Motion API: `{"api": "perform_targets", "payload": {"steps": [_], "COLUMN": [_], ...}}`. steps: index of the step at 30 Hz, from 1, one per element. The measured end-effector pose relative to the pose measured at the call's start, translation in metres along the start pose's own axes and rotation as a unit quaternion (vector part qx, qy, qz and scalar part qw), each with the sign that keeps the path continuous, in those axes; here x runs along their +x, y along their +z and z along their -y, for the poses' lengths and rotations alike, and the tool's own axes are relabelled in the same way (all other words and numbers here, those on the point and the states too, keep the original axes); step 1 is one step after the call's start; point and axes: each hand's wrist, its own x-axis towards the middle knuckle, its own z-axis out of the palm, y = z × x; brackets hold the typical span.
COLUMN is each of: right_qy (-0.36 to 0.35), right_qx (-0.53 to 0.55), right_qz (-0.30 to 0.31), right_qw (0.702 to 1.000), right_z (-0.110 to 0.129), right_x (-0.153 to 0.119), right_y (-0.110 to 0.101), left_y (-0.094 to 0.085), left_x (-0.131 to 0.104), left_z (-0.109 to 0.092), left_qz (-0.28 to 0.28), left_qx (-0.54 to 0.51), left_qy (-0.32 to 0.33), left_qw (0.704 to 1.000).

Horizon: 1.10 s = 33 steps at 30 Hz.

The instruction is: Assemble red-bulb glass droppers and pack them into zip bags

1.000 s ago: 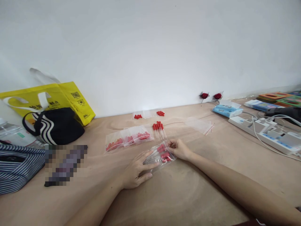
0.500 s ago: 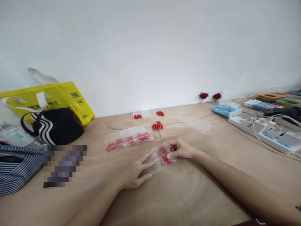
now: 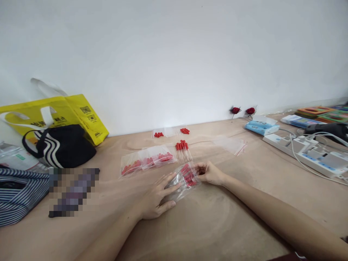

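A clear plastic bag (image 3: 181, 186) with several red pieces in its right end lies in front of me. Across its left part my left hand (image 3: 160, 195) rests flat with the fingers spread. The curled fingers of my right hand (image 3: 208, 173) pinch the bag's right edge, beside the red pieces. Just beyond the bag are several red-tipped sticks (image 3: 183, 150) side by side. Left of them lie overlapping clear bags (image 3: 148, 159) holding red pieces. Farther back, near the wall, more red pieces (image 3: 185, 131) sit on or in small clear bags.
Flat clear bags (image 3: 231, 144) lie behind my right hand. At the right are a blue tissue pack (image 3: 261, 127), a white power strip (image 3: 315, 157) with cables and stacked booklets. A yellow bag (image 3: 89, 119), a black pouch (image 3: 70, 145) and striped cloth (image 3: 21, 195) are at the left.
The red pieces in the bag, which lay in two groups, are now closer together in one cluster. My right hand has shifted very slightly; my left hand stays in place.
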Motion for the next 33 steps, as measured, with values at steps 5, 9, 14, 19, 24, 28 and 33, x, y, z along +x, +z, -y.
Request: {"api": "perform_targets", "payload": {"steps": [5,9,14,19,24,28,33], "right_qy": [0.010,0.067,0.105,0.147,0.153,0.153,0.112], "right_qx": [-0.031,-0.087,-0.058,-0.006,0.013,0.041,0.129], "right_qz": [-0.115,-0.180,-0.079,-0.048,0.010,0.050,-0.122], "right_qw": [0.993,0.978,0.990,0.988,0.988,0.986,0.978], "right_z": [-0.004,0.001,0.010,0.008,0.017,0.031,0.033], "right_x": [0.003,0.006,0.005,0.003,-0.009,-0.025,-0.030], "right_y": [-0.008,-0.008,0.002,0.002,-0.009,-0.039,-0.095], "left_y": [-0.001,-0.003,-0.004,-0.005,-0.002,0.001,0.002], "left_x": [0.001,0.002,0.003,0.003,0.001,-0.002,-0.002], "left_z": [0.001,0.000,-0.001,-0.002,0.001,0.002,0.000], "left_qz": [0.017,0.042,0.048,0.048,0.013,-0.030,-0.010], "left_qx": [0.014,0.024,0.029,0.017,-0.007,-0.029,-0.028], "left_qy": [-0.001,-0.010,-0.003,0.030,0.037,0.000,-0.023], "left_qw": [1.000,0.999,0.998,0.998,0.999,0.999,0.999]}}
